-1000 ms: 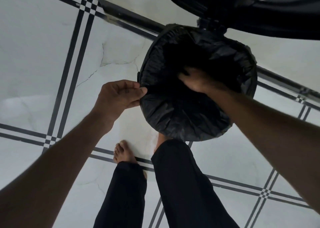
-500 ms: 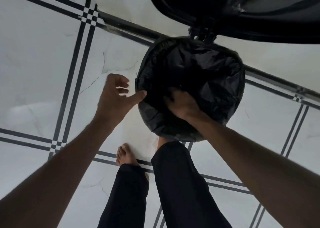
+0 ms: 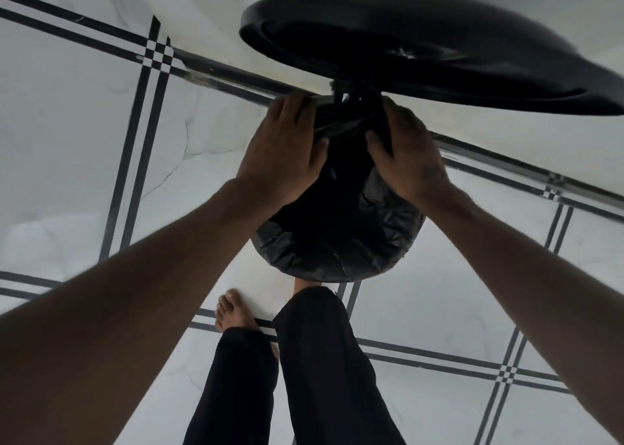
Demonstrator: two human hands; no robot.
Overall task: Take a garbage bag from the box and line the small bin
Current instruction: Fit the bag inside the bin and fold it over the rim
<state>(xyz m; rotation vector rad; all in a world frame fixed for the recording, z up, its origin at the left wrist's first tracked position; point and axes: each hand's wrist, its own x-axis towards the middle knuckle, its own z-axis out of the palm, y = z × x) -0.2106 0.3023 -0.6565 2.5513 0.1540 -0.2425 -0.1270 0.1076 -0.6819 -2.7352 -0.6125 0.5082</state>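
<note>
Head view: left hand (image 3: 287,154) and right hand (image 3: 407,154) pinching black garbage bag (image 3: 337,242) at far rim of small bin (image 3: 388,269) on floor (image 3: 84,141), under raised lid (image 3: 422,49)

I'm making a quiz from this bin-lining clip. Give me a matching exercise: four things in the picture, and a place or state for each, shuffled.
Things:
1. lid
2. garbage bag
3. left hand
4. bare foot

States:
A. draped over the bin rim
B. raised open
C. on the tiled floor
D. pinching the bag near the hinge

Pairs: 1-B, 2-A, 3-D, 4-C
</note>
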